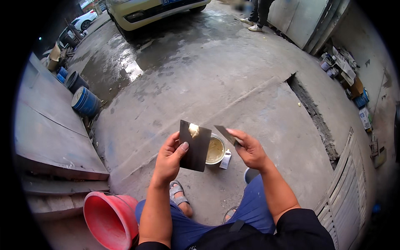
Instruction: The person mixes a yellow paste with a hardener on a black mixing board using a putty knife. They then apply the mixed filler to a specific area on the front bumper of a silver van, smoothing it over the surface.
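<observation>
My left hand (169, 158) grips a dark, flat rectangular plate (193, 150) by its left edge, thumb on top. A dab of cream-coloured paste (194, 130) sits near the plate's upper edge. In my right hand (250, 150) is a thin scraper blade (227, 135), tilted toward the plate and apart from it. Between and below the hands, an open round tin (216, 150) of similar cream paste stands on the ground, partly hidden by the plate. Touching or close beside the tin is a small white box (225, 160).
A red bucket (110, 218) stands by my left leg, and a dark round container (251, 175) by my right knee. Blue drums (85, 102) line the left wall. A trench (312, 114) cuts the concrete at right. Ahead are a parked vehicle (154, 12) and a standing person (258, 14).
</observation>
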`<action>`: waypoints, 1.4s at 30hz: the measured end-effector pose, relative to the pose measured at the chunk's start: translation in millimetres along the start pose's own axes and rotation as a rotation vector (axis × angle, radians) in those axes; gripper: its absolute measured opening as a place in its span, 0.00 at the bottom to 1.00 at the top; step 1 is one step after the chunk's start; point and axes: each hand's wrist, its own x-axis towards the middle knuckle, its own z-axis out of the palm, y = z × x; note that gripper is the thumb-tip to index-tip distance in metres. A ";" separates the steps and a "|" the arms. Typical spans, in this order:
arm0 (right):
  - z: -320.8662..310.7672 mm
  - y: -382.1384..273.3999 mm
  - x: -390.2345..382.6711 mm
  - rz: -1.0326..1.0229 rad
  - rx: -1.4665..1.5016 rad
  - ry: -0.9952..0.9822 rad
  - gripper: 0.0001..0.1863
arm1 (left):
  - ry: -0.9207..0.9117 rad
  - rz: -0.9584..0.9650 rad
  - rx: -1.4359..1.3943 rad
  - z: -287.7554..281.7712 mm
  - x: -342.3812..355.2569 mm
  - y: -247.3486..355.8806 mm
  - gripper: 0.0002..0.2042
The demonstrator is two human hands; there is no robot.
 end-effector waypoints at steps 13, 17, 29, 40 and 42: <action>49.2 -10.4 14.3 0.076 0.436 0.049 0.29 | 0.388 0.150 -0.266 11.0 8.0 -46.3 0.14; 67.6 -8.3 17.0 -0.011 0.119 -0.037 0.26 | 0.416 0.242 -0.193 11.5 6.7 -36.0 0.14; 59.6 18.1 22.6 -0.284 -0.339 -0.112 0.24 | 0.444 0.323 -0.168 -0.7 8.9 -35.2 0.14; 51.4 9.2 15.2 0.334 0.375 -0.076 0.14 | 0.314 -0.045 -0.410 -21.7 -3.6 -20.9 0.14; 53.9 18.0 11.9 0.313 0.215 -0.235 0.14 | 0.259 -0.032 -0.433 -14.5 2.6 -32.1 0.14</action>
